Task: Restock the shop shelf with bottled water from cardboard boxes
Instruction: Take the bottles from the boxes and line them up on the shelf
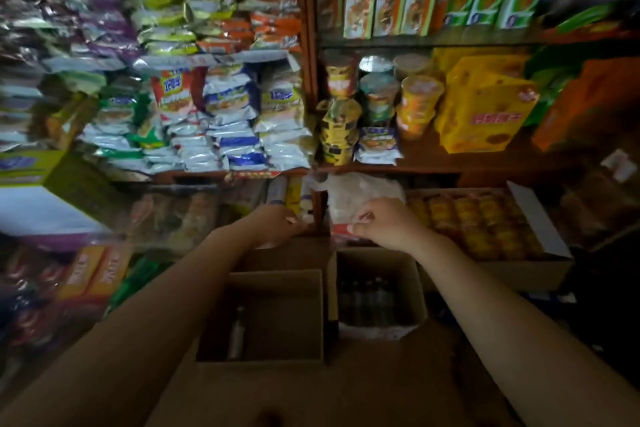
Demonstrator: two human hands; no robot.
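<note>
Two open cardboard boxes stand on the floor below me. The left box (277,322) holds one water bottle (237,333) lying against its left wall. Several dark-capped bottles (367,298) stand in the right box (412,281). Both my arms reach to the low shelf (433,170) above the boxes. My right hand (384,225) pinches a clear water bottle with a red label (346,208) at the shelf's upright post. My left hand (277,225) has its fingers curled round another bottle (304,215), mostly hidden by the hand.
Noodle packets (221,121) fill the shelf above left, and cup noodles (377,97) and yellow cartons (485,107) stand above right. An open carton of orange packs (485,225) sits right of my right hand. Snack bags (86,274) crowd the low left.
</note>
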